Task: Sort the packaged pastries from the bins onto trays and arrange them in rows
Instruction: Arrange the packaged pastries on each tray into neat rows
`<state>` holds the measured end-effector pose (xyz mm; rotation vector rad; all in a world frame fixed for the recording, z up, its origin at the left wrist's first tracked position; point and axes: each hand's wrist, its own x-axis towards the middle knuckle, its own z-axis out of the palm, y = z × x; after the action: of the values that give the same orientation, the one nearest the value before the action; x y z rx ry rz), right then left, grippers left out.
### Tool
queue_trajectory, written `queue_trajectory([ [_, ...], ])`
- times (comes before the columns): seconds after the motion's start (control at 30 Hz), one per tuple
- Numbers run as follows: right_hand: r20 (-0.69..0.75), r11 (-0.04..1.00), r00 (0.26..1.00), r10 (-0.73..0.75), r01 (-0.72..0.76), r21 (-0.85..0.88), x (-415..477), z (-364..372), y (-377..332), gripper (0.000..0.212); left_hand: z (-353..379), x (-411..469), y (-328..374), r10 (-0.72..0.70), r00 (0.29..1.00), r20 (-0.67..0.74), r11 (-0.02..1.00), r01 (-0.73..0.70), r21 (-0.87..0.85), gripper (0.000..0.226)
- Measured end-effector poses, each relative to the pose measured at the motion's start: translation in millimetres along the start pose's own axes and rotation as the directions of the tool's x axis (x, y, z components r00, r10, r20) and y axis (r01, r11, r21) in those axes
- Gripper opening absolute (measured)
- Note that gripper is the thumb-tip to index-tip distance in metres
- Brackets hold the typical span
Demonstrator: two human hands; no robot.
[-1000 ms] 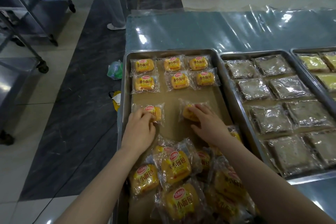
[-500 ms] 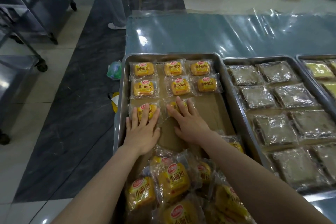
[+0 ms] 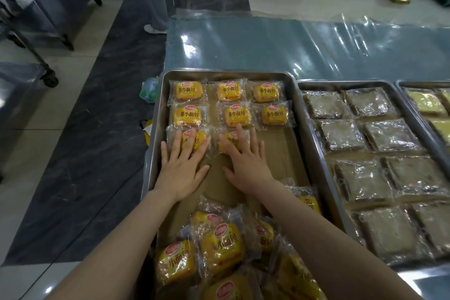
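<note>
Steel tray (image 3: pixel 226 72), lined with brown paper, carries the yellow packaged pastries, while a neighbouring tray (image 3: pixel 345 82) to its right is filled with clear-wrapped brown ones. A loose heap (image 3: pixel 221 248) waits at the near end and two finished rows of three (image 3: pixel 237 114) sit at the far end. Between them both hands lie flat, fingers spread. The left hand (image 3: pixel 182 165) presses one packet (image 3: pixel 198 140) and the right hand (image 3: pixel 246 165) presses another (image 3: pixel 231 136) just beside it. These light, soft buns in slick, crinkly film will likely slide easily and squash under pressure, so the sealed edges look the safest hold. Each wrapper reads "小面包" under a red oval logo too small to read.
</note>
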<state>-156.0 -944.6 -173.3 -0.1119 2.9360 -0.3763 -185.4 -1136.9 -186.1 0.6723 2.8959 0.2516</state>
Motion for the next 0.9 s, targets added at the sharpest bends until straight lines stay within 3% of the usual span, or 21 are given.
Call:
queue_trajectory([
  [0.07,-0.049,0.994,0.998,0.041,-0.036,0.099,-12,-11,3,0.08,-8,-9,7,0.007,1.0,-0.03,0.998,-0.009,-0.064,0.066],
  [0.13,-0.058,0.959,0.992,0.114,-0.095,0.266,-36,-20,12,0.072,-15,-28,17,-0.014,0.999,-0.035,0.96,0.003,-0.28,0.066],
  [0.23,-0.034,0.874,0.974,0.224,-0.185,0.45,-81,-31,28,0.041,-24,-67,31,-0.04,0.999,0.029,0.824,0.05,-0.565,0.059],
  [0.33,0.031,0.87,0.977,0.212,-0.203,0.449,-116,-37,20,0.005,-26,-99,45,-0.029,0.993,0.118,0.784,0.096,-0.614,0.057],
  [0.47,0.158,0.939,0.983,0.096,-0.142,0.313,-132,-33,-9,0.021,-21,-125,54,-0.032,0.984,0.178,0.787,0.135,-0.603,0.06],
  [0.63,0.025,0.872,0.981,0.191,-0.181,0.456,-128,-35,-8,0.02,-21,-144,53,-0.063,0.987,0.148,0.769,0.143,-0.623,0.067],
  [0.77,-0.108,0.64,0.887,0.449,-0.235,0.731,-115,-46,17,0.007,-22,-148,48,-0.123,0.982,0.144,0.751,0.187,-0.633,0.066],
  [0.9,-0.261,0.583,0.713,0.651,-0.25,0.773,-93,-61,49,0.011,-20,-146,46,-0.115,0.977,0.178,0.757,0.202,-0.621,0.065],
])
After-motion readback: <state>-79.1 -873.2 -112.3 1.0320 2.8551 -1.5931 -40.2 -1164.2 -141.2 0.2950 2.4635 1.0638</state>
